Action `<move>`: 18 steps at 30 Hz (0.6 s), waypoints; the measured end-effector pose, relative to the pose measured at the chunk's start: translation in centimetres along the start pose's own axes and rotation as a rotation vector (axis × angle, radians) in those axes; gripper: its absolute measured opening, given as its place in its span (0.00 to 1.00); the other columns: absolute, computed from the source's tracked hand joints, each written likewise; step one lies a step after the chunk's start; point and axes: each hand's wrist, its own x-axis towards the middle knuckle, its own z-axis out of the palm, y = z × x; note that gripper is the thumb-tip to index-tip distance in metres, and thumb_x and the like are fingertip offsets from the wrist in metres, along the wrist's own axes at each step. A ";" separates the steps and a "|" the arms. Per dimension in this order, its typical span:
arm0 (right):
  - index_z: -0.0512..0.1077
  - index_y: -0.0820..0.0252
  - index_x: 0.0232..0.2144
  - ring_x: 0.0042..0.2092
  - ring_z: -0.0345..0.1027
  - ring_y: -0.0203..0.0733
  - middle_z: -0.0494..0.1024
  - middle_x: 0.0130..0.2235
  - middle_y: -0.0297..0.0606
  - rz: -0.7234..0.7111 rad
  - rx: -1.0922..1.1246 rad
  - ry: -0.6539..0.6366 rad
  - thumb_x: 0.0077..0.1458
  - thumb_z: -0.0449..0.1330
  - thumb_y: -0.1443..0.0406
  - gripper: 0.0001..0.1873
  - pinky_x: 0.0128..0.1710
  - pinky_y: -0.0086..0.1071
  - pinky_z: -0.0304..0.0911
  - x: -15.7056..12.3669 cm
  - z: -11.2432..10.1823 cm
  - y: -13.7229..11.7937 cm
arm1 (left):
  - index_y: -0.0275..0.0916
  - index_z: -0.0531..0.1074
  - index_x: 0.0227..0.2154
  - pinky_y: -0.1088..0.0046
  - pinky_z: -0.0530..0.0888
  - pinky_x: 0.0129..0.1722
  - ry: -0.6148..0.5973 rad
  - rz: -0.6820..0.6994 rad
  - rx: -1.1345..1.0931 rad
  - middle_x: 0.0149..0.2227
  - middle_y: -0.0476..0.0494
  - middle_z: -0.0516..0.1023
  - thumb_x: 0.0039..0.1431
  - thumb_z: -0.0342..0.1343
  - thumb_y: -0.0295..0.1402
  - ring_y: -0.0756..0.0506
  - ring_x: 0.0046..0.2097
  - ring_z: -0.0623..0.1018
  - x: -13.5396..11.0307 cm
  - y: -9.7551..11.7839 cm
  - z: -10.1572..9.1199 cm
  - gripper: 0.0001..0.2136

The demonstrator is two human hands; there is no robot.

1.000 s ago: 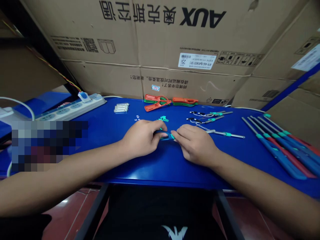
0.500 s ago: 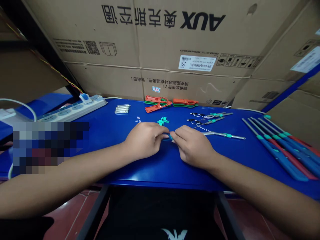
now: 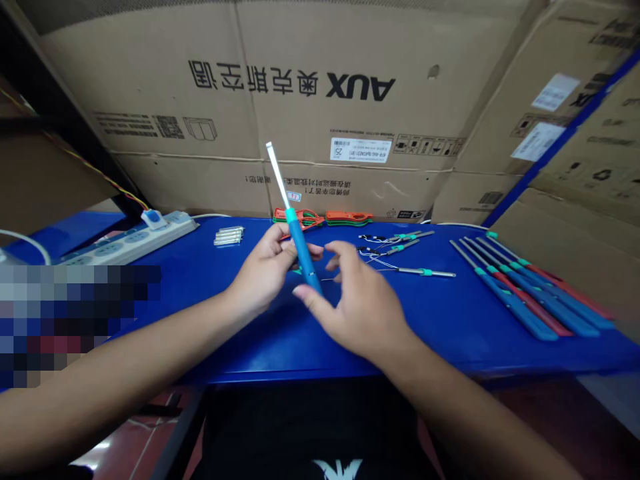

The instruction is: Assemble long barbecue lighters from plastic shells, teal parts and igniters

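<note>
- Holding the blue-handled tool upright but leaning, the left hand is closing its fingers around the handle; the tool is standing in front of the person, its silver rod pointing toward 11 o'clock and its handle end toward 5.
- A teal collar is ringing the joint between rod and handle.
- The right hand is hovering at 4 o'clock from the tool, fingers curved and spread from the thumb; the thumb is reaching toward the handle's lower end, and whether it is touching, I cannot tell.
- At 3 o'clock, three wired metal rods are lying near the right hand, white leads and black pieces trailing beside them.
- Farther out, between 3 and 4 o'clock, several red- and blue-handled tools are lying side by side.
- Orange and green parts are resting in two stacks around 12 to 1 o'clock.
- Silver cylinders are sitting in a row toward 9 o'clock, a white power strip running well beyond them.
- The blue table is bearing all these; a cardboard box is rising behind at 12 o'clock.
</note>
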 end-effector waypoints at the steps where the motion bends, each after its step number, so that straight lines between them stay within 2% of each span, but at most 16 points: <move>1: 0.61 0.60 0.59 0.42 0.75 0.52 0.79 0.48 0.49 0.028 0.043 -0.068 0.59 0.59 0.50 0.33 0.38 0.42 0.69 -0.4 0.6 -0.1 | 0.42 0.62 0.41 0.68 0.79 0.40 -0.039 0.007 -0.012 0.32 0.50 0.79 0.63 0.56 0.39 0.48 0.34 0.80 -0.3 -0.1 0.2 0.10; 2: 0.58 0.60 0.62 0.44 0.76 0.53 0.79 0.50 0.49 0.039 0.072 -0.110 0.61 0.57 0.54 0.31 0.39 0.42 0.70 -0.8 1.0 0.0 | 0.42 0.62 0.42 0.68 0.79 0.41 -0.084 0.018 -0.008 0.32 0.50 0.78 0.63 0.56 0.38 0.48 0.35 0.80 -0.7 -0.3 0.3 0.10; 4: 0.57 0.58 0.64 0.50 0.75 0.51 0.77 0.55 0.48 0.008 0.125 -0.116 0.65 0.52 0.61 0.27 0.46 0.43 0.71 -1.4 1.0 0.8 | 0.41 0.64 0.43 0.67 0.79 0.44 -0.199 0.050 0.043 0.35 0.48 0.78 0.64 0.56 0.39 0.48 0.38 0.80 -1.1 -0.5 0.3 0.11; 6: 0.59 0.53 0.65 0.57 0.71 0.48 0.74 0.59 0.43 -0.050 0.163 -0.068 0.66 0.51 0.63 0.26 0.55 0.43 0.67 -2.2 -0.4 2.6 | 0.41 0.65 0.45 0.65 0.77 0.49 -0.281 0.089 0.128 0.42 0.43 0.79 0.64 0.57 0.40 0.46 0.45 0.80 -1.2 -0.7 0.1 0.13; 8: 0.63 0.51 0.64 0.57 0.70 0.48 0.75 0.58 0.41 -0.003 0.085 0.039 0.66 0.52 0.62 0.25 0.57 0.43 0.66 -3.4 -2.7 5.2 | 0.41 0.66 0.47 0.63 0.75 0.52 -0.301 0.103 0.218 0.50 0.38 0.77 0.62 0.58 0.41 0.44 0.51 0.78 -0.9 -0.8 -0.3 0.15; 10: 0.66 0.52 0.63 0.51 0.72 0.50 0.76 0.52 0.44 0.112 -0.094 0.137 0.66 0.53 0.60 0.24 0.53 0.44 0.68 -5.2 -5.6 8.4 | 0.40 0.67 0.47 0.61 0.74 0.53 -0.293 0.082 0.297 0.52 0.37 0.76 0.61 0.59 0.42 0.43 0.53 0.77 -0.5 -0.7 -0.7 0.16; 12: 0.71 0.57 0.59 0.46 0.72 0.53 0.74 0.46 0.49 0.218 -0.376 0.220 0.65 0.53 0.56 0.24 0.48 0.47 0.69 -7.2 -8.5 11.5 | 0.39 0.69 0.45 0.61 0.74 0.51 -0.281 0.055 0.352 0.50 0.38 0.77 0.61 0.58 0.43 0.43 0.49 0.78 0.0 -0.8 -1.1 0.15; 14: 0.75 0.62 0.55 0.44 0.72 0.58 0.73 0.44 0.54 0.341 -0.645 0.213 0.66 0.50 0.53 0.27 0.42 0.49 0.69 -9.3 -11.1 14.1 | 0.39 0.70 0.44 0.61 0.74 0.49 -0.267 0.039 0.389 0.48 0.39 0.77 0.62 0.57 0.44 0.45 0.46 0.78 0.3 -0.9 -1.3 0.15; 15: 0.76 0.62 0.54 0.43 0.72 0.59 0.73 0.45 0.56 0.395 -0.731 0.172 0.66 0.49 0.52 0.27 0.39 0.48 0.68 -10.2 -12.1 15.0 | 0.39 0.70 0.45 0.62 0.74 0.49 -0.262 0.034 0.407 0.47 0.39 0.77 0.62 0.57 0.44 0.45 0.45 0.78 0.4 -1.0 -1.3 0.15; 16: 0.76 0.62 0.55 0.42 0.72 0.59 0.73 0.46 0.58 0.442 -0.778 0.114 0.66 0.49 0.52 0.28 0.35 0.47 0.68 -10.9 -13.0 15.7 | 0.39 0.70 0.45 0.62 0.75 0.47 -0.259 0.036 0.428 0.47 0.40 0.77 0.62 0.57 0.44 0.45 0.44 0.78 0.4 -1.1 -1.3 0.16; 18: 0.77 0.63 0.54 0.39 0.73 0.60 0.74 0.45 0.60 0.557 -0.846 0.144 0.65 0.49 0.52 0.28 0.31 0.47 0.66 -11.7 -14.3 16.5 | 0.39 0.71 0.45 0.63 0.75 0.46 -0.260 0.054 0.471 0.45 0.41 0.78 0.61 0.57 0.45 0.45 0.43 0.78 0.4 -1.3 -1.3 0.16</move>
